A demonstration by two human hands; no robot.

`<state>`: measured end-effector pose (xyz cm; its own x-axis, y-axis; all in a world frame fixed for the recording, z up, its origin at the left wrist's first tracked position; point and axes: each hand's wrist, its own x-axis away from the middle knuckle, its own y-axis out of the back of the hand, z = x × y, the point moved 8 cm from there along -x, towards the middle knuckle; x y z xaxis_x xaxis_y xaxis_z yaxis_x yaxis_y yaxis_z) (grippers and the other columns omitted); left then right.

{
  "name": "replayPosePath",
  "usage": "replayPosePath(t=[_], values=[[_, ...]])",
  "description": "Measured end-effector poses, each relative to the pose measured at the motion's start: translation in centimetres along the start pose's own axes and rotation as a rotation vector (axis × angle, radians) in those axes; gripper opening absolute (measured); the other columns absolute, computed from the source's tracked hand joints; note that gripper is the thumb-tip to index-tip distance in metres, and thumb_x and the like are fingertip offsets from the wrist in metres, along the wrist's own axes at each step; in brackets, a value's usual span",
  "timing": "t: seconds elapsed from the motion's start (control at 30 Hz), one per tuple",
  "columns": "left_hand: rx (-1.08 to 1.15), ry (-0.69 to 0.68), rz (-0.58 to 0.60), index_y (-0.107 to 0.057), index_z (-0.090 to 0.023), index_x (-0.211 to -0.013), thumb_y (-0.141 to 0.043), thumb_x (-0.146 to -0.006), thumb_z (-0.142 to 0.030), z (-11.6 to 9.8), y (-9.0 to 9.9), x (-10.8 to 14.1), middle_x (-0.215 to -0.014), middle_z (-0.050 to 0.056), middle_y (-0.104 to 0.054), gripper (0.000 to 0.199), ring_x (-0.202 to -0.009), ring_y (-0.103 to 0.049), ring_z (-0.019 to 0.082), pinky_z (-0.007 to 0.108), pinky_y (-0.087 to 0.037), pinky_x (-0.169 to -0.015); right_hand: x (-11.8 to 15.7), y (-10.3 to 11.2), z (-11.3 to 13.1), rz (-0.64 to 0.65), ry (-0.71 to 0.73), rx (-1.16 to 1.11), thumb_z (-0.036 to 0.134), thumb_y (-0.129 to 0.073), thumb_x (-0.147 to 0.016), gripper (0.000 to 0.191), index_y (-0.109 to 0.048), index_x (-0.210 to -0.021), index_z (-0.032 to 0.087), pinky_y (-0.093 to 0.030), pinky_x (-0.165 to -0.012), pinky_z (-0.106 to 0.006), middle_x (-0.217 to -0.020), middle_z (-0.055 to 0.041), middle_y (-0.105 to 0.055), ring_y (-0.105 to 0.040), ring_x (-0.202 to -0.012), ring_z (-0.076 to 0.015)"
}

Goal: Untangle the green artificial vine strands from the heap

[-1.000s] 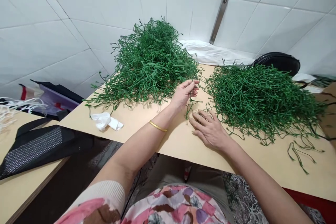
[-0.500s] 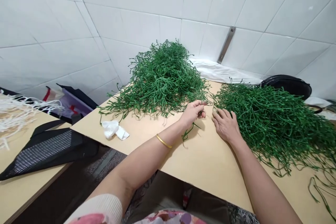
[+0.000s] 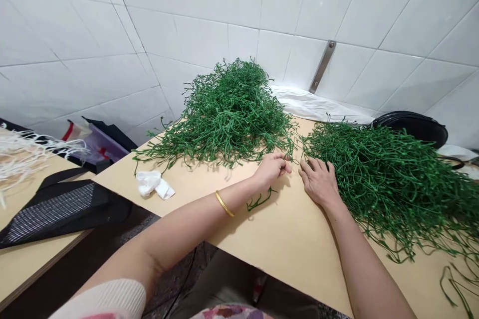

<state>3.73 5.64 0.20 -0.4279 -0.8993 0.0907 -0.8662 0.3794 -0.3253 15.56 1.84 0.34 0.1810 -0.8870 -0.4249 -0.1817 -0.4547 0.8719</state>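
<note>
Strands point(image 3: 259, 202) are seemingly gripped by the left hand point(image 3: 271, 167), just drawn slightly back, so appear separated from the left pile point(image 3: 232, 114), while any grip by the right hand point(image 3: 319, 181) cannot be told.

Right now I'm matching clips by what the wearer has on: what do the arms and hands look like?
The left hand and right hand are ungloved. A thin gold-coloured bangle circles the left forearm near the wrist; higher up shows a ribbed cream cuff with some pink below. The right arm is bare as far as it shows.
</note>
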Motion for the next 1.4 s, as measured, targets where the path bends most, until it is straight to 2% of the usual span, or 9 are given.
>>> replayPosePath(t=[0.1, 0.23, 0.43, 0.57, 0.77, 0.93, 1.07, 1.27, 1.4], values=[[0.047, -0.007, 0.038, -0.044, -0.015, -0.062, -0.043, -0.068, -0.006, 0.6, -0.3, 0.5, -0.045, -0.002, -0.049, 0.011, -0.036, -0.030, 0.003, 0.017, -0.017, -0.039, 0.1, 0.6, 0.3, -0.053, 0.015, -0.019, 0.032, -0.038, -0.087, 0.035, -0.057, -0.114, 0.021, -0.025, -0.092, -0.042, -0.124, -0.0097, -0.053, -0.039, -0.113, -0.0270], [0.061, -0.027, 0.093, -0.044, -0.014, -0.061, -0.048, -0.077, -0.018, 0.8, -0.6, 0.4, -0.048, -0.001, -0.050, 0.017, -0.037, -0.032, 0.002, 0.016, -0.020, -0.039, 0.2, 1.8, 0.9, -0.120, 0.043, -0.042, 0.033, -0.044, -0.084, 0.037, -0.056, -0.114, 0.016, -0.024, -0.093, -0.043, -0.124, -0.0110, -0.053, -0.035, -0.116, -0.0300], [0.122, 0.059, 0.073, -0.051, -0.012, -0.065, -0.051, -0.077, -0.013, 1.6, -0.5, -0.3, -0.056, 0.002, -0.056, 0.012, -0.043, -0.046, 0.005, 0.017, -0.034, -0.044, 0.3, 4.3, 0.9, -0.245, 0.011, -0.116, 0.026, -0.045, -0.083, 0.024, -0.061, -0.096, 0.014, -0.030, -0.088, -0.038, -0.102, -0.0119, -0.060, -0.043, -0.103, -0.0265], [0.197, 0.094, 0.076, -0.050, -0.012, -0.066, -0.053, -0.076, -0.012, 1.7, -0.1, -0.4, -0.058, 0.003, -0.059, 0.011, -0.044, -0.050, 0.006, 0.018, -0.038, -0.046, 0.7, 5.6, 0.5, -0.361, -0.050, -0.167, 0.020, -0.044, -0.081, 0.024, -0.058, -0.100, 0.016, -0.033, -0.080, -0.037, -0.096, -0.0112, -0.059, -0.046, -0.093, -0.0249], [0.218, 0.039, 0.037, -0.045, -0.014, -0.065, -0.056, -0.072, -0.010, 1.0, 1.1, -0.8, -0.052, 0.000, -0.057, 0.014, -0.040, -0.048, 0.005, 0.016, -0.035, -0.042, 0.8, 5.7, 1.2, -0.360, -0.012, -0.217, 0.014, -0.043, -0.079, 0.035, -0.053, -0.112, 0.017, -0.034, -0.080, -0.036, -0.095, -0.0106, -0.058, -0.049, -0.092, -0.0239], [0.102, 0.007, 0.093, -0.047, -0.013, -0.059, -0.058, -0.065, -0.008, 0.9, 1.0, -0.6, -0.046, -0.002, -0.053, 0.014, -0.036, -0.041, 0.002, 0.015, -0.027, -0.038, 0.8, 6.6, 4.0, -0.342, 0.215, -0.359, 0.008, -0.044, -0.074, 0.047, -0.048, -0.120, 0.020, -0.035, -0.088, -0.037, -0.114, -0.0118, -0.050, -0.045, -0.108, -0.0242], [0.084, 0.069, 0.193, -0.050, -0.012, -0.058, -0.061, -0.064, -0.010, 1.0, 0.2, 0.1, -0.044, -0.002, -0.051, 0.012, -0.035, -0.039, 0.002, 0.015, -0.024, -0.037, 0.4, 6.2, 4.1, -0.316, 0.155, -0.359, 0.011, -0.044, -0.077, 0.039, -0.050, -0.114, 0.020, -0.037, -0.085, -0.036, -0.111, -0.0118, -0.052, -0.047, -0.104, -0.0237], [0.210, 0.161, 0.338, -0.048, -0.013, -0.058, -0.058, -0.068, -0.015, 0.9, -0.9, 0.9, -0.044, -0.001, -0.052, 0.013, -0.033, -0.038, 0.003, 0.017, -0.022, -0.035, 1.1, 7.2, 3.5, -0.466, 0.133, -0.326, 0.016, -0.050, -0.079, 0.022, -0.057, -0.100, 0.021, -0.037, -0.083, -0.036, -0.104, -0.0104, -0.056, -0.051, -0.099, -0.0217], [0.200, 0.182, 0.294, -0.048, -0.013, -0.059, -0.057, -0.069, -0.015, 1.3, -0.8, 0.9, -0.045, 0.000, -0.053, 0.014, -0.033, -0.038, 0.003, 0.017, -0.022, -0.035, 1.2, 7.4, 3.7, -0.441, 0.143, -0.319, 0.017, -0.050, -0.079, 0.015, -0.061, -0.087, 0.022, -0.035, -0.084, -0.038, -0.097, -0.0076, -0.060, -0.051, -0.095, -0.0213]])
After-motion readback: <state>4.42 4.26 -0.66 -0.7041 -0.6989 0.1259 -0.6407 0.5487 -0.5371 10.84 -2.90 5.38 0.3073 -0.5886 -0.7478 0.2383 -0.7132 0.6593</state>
